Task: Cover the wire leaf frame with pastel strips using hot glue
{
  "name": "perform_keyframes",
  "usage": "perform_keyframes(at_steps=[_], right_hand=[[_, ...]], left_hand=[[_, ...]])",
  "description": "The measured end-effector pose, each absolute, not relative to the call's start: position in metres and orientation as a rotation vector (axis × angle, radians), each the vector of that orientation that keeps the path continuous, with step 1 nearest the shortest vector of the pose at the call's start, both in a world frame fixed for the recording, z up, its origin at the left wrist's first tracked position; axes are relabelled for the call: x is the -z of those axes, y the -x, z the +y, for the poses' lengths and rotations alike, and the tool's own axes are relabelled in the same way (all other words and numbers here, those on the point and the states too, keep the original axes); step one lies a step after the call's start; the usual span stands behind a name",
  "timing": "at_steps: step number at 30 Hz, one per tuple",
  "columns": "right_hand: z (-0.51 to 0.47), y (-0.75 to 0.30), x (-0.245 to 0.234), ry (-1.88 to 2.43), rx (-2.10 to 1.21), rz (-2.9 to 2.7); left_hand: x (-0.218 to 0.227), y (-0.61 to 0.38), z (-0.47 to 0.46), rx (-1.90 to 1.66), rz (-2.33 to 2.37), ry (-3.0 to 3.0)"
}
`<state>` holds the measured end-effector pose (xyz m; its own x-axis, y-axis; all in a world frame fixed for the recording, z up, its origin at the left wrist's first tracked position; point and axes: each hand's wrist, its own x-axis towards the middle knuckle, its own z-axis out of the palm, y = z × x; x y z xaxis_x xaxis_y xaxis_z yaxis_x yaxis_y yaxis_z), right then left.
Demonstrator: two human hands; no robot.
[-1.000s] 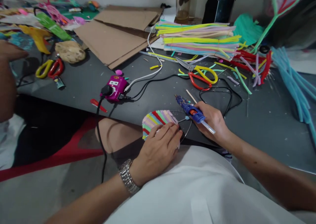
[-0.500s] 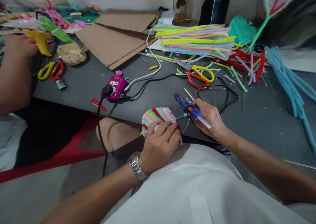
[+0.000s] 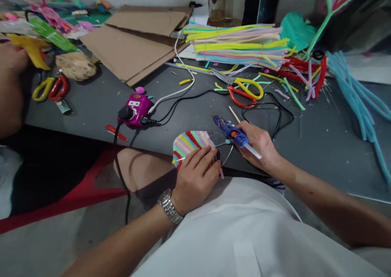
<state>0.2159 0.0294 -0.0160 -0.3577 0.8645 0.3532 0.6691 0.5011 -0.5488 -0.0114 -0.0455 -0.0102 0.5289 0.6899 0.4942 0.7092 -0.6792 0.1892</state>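
Left hand (image 3: 195,179): at 6 o'clock from the middle of the view, a steel wristwatch (image 3: 169,205) on its wrist, resting over the lower edge of a striped pipe-cleaner fan (image 3: 190,146).

Right hand (image 3: 258,144): at 4 o'clock, wrapped around the grip of a blue hot glue gun (image 3: 235,134), its nozzle angled toward 10 o'clock and a clear glue stick (image 3: 253,150) poking out of the back.

Fingers: the left fingers are curled down, gripping the fan; the right fingers are clenched on the gun's grip, though the trigger finger is hard to make out.

Fan: just left of 6 o'clock, above the person's lap, its rainbow strips joined to a thin wire frame (image 3: 227,154) that reaches toward the gun's nozzle without clearly touching it.

Hidden: the left hand covers the fan's lower part, and the frame's joints are too small to read.

Bench: a dark grey table (image 3: 320,146) carries a magenta power socket (image 3: 135,109) at 10 o'clock, red-and-yellow scissors (image 3: 244,91) at 1 o'clock, and a pipe-cleaner bundle (image 3: 238,45) at 12 o'clock.

Co-worker: a hand (image 3: 12,59) at 9 o'clock, cut off by the frame edge, lies near a yellow shape (image 3: 32,51); its grip cannot be told.
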Motion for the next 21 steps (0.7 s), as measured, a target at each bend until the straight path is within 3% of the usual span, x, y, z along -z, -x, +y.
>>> perform_keyframes(at_steps=[21], right_hand=[[-0.022,-0.254,-0.04,1.126,-0.707,-2.459]], left_hand=[[0.013,0.015,-0.041,1.02,-1.211,2.695]])
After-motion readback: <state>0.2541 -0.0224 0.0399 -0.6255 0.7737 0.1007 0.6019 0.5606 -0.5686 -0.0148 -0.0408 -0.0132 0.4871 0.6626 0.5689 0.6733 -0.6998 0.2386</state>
